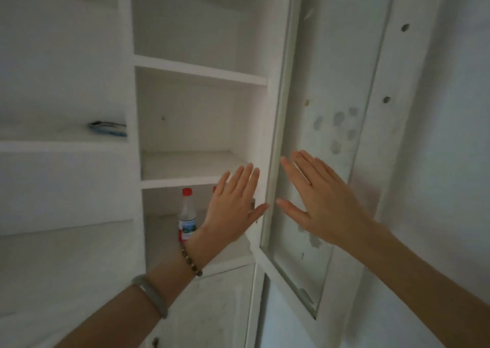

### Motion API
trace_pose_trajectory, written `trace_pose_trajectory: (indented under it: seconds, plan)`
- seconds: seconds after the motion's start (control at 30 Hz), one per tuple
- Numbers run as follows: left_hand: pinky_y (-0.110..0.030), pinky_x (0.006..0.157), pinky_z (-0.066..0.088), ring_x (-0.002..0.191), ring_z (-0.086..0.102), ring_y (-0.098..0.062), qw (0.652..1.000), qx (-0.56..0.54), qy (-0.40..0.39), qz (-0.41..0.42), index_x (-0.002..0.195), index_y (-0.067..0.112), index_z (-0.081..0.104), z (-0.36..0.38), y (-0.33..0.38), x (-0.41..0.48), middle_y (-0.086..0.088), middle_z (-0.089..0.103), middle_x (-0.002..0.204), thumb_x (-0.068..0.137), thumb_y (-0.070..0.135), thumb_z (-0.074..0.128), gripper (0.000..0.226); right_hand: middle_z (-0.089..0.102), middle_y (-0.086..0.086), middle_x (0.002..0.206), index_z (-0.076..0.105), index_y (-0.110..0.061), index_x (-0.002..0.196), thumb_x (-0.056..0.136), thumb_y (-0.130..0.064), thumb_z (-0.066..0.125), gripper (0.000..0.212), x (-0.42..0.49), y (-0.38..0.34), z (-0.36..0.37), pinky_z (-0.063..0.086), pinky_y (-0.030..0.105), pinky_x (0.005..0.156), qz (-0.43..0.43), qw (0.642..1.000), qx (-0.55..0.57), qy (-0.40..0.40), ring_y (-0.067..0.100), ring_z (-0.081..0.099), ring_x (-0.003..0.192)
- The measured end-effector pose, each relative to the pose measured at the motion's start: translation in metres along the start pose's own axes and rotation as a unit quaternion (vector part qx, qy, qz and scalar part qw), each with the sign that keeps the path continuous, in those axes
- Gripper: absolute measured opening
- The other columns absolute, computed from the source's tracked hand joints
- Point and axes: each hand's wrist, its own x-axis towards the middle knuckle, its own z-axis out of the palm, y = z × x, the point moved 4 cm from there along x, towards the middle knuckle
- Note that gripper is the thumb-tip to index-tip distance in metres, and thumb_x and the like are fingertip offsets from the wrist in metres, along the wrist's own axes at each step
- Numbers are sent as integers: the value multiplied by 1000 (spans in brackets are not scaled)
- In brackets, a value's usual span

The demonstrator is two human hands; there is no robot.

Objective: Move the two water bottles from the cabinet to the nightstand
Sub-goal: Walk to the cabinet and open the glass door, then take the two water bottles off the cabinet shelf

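Cabinet (201, 77) w/ stacked shelves; door (313, 135) swung open at its right. One water bottle (187, 215) stands upright on lowest open shelf, 2nd bottle (214, 189) right of it, mostly hidden behind left hand (233, 209). Right hand (320, 201) in front of door. Small item (108, 129) on shelf in left compartment.

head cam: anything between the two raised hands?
Yes. In the head view the white edge of the cabinet frame runs between the left hand and the right hand; the open glass door is behind the right.
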Motion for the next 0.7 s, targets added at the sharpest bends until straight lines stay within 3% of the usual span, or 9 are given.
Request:
trace_pose_trajectory:
  seconds: [0.13,0.33,0.47,0.7]
  plan:
    - [-47,109,27,134,32,-29,997,28,-40,-52,141,5,28,3,-33,-37,-16,33,147,89,59,23,75,42,20,142,37,-6,138,86,-53,34,71,-3,-38,42,35,42,104,38,988,146,-11,33,42,130]
    - [-44,109,27,135,30,-29,987,46,-90,-129,142,6,22,10,-68,-92,-15,30,148,88,61,15,78,15,9,156,18,-12,146,92,-41,49,69,-6,-74,106,19,32,113,85,952,282,-88,21,13,143]
    - [-42,113,22,139,20,-26,977,50,-125,-164,144,9,11,35,-87,-116,-12,18,153,87,63,16,79,22,11,153,22,-10,144,92,-40,49,66,0,-88,137,24,31,110,103,936,321,-104,23,20,140]
    - [-42,111,25,136,25,-27,966,7,-143,-213,141,8,17,103,-125,-116,-13,26,149,87,59,33,77,31,14,146,28,-8,140,92,-31,55,60,28,-96,195,34,33,99,140,908,371,-135,26,33,130]
